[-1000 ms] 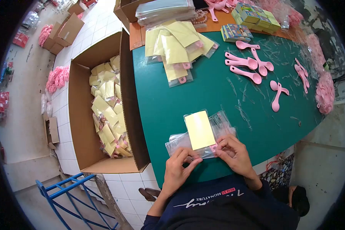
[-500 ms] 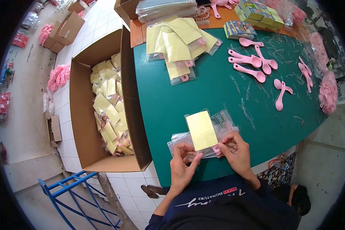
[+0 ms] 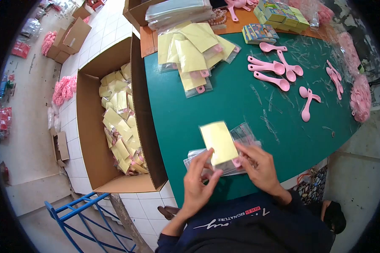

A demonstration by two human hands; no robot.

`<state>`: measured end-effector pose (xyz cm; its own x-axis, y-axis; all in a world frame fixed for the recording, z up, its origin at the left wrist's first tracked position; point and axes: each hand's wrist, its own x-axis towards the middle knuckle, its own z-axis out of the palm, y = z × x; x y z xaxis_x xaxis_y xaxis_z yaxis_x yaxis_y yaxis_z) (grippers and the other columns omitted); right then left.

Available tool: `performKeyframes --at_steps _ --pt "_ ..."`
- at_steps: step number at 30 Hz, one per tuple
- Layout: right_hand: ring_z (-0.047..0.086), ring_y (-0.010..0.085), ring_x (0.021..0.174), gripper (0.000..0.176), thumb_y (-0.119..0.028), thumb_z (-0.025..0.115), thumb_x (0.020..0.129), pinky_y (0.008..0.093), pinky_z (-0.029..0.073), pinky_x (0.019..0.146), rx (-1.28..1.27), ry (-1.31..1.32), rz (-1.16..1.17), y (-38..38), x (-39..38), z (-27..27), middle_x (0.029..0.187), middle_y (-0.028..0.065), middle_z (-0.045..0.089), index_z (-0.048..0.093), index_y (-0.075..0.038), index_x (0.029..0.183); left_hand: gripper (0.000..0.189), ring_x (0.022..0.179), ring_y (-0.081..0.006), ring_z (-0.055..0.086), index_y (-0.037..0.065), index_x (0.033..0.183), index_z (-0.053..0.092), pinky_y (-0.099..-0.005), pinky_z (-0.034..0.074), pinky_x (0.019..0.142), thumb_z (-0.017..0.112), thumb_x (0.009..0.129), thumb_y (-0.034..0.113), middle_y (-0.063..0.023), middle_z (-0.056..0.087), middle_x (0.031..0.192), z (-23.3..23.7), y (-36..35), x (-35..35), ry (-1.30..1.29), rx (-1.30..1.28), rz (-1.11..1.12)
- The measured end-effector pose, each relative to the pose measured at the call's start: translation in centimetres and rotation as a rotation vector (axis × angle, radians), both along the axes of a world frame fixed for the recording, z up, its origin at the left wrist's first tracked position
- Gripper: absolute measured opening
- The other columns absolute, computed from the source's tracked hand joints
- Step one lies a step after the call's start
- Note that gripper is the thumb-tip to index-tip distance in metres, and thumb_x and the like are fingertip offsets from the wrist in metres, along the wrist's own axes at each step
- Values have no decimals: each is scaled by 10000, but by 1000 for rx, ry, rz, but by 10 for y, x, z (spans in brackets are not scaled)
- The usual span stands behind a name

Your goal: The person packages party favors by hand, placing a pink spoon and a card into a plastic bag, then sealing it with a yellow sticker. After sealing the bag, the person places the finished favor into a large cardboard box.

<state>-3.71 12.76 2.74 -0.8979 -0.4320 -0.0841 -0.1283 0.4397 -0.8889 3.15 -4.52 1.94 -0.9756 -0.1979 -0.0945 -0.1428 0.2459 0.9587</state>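
Observation:
A clear bag with a yellow card (image 3: pixel 219 142) and a pink spoon handle (image 3: pixel 236 162) in it is held between my two hands near the table's front edge. My left hand (image 3: pixel 198 179) pinches the bag's lower left side with thumb and fingers. On the right side, the fingers of my right hand (image 3: pixel 257 165) close on the bag's edge beside the pink handle. Under the card and my hands lie flat clear bags (image 3: pixel 193 158). A pile of yellow-card packets (image 3: pixel 194 52) lies farther up the green table (image 3: pixel 223 101).
Pink spoons (image 3: pixel 271 80) and plastic scraps lie at the right. Small boxes (image 3: pixel 259 33) and stacked clear bags (image 3: pixel 177 13) are at the back. An open carton (image 3: pixel 84 126) full of packets stands at the left, above a blue metal frame (image 3: pixel 74 211). Another person (image 3: pixel 334 217) is at lower right.
The fingers of both hands have moved up along the sides of the card, which has shifted slightly left. The view has shifted slightly.

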Motion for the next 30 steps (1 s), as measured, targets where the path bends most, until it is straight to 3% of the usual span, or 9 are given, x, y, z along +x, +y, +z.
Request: performKeyframes --at_steps 3,5,7,10,13,19,21,24,30 --pt "610 222 762 411 -41 588 832 315 492 684 -123 245 2 -12 -41 26 959 138 601 539 -56 1240 619 844 -178 595 26 1311 428 -246 521 559 697 754 -2 -166 492 1244 20 -23 -49 237 -147 -32" --pt "604 250 840 390 -67 601 824 339 489 730 -68 376 -18 -7 -85 25 967 138 602 541 -49 1209 649 1008 -310 564 -7 1353 328 -341 523 744 668 818 131 -217 415 1324 23 -43 -85 239 -339 -9" --pt "575 287 922 322 -88 619 804 381 467 785 320 805 38 15 -138 7 982 141 587 570 -32 1118 573 1069 -304 554 26 1317 396 -378 497 850 657 820 137 -183 450 1301 28 -48 -96 248 -664 66" --pt "517 311 980 223 -81 622 781 414 417 817 526 737 -19 44 -178 -25 992 130 555 589 -41 998 467 1015 -313 559 24 1213 482 -383 479 828 670 807 157 -180 508 1171 9 -36 -85 197 -554 -319" --pt "511 311 949 209 -85 633 757 428 410 780 641 805 6 54 -186 -38 953 121 541 581 -55 957 360 911 -301 565 20 1097 543 -387 474 770 680 783 129 -147 527 1004 -7 -8 -72 144 -633 -328" --pt "530 273 869 208 -44 621 751 385 425 748 511 720 -42 67 -170 -16 887 120 547 563 -57 950 338 785 -270 556 52 1054 575 -362 449 702 695 740 85 -98 503 869 -26 -5 -76 141 -416 -322" --pt "562 211 792 220 -31 614 768 327 453 720 351 688 -119 79 -167 1 849 98 558 565 -57 981 321 776 -259 557 59 1032 576 -348 437 691 696 734 77 -76 540 836 -26 -8 -78 144 -419 -349" --pt "608 241 726 224 -56 564 825 343 482 660 332 610 -503 77 -144 42 811 134 596 547 -61 1049 269 753 -239 569 69 979 578 -345 429 683 690 734 65 -48 605 795 -24 -10 -80 219 -468 -342" --pt "620 210 715 216 -78 544 882 326 487 643 317 727 -470 83 -106 53 808 109 602 559 -51 1096 180 775 -220 626 77 902 580 -358 440 691 673 749 57 -46 678 833 -21 -10 -76 183 -532 -303"
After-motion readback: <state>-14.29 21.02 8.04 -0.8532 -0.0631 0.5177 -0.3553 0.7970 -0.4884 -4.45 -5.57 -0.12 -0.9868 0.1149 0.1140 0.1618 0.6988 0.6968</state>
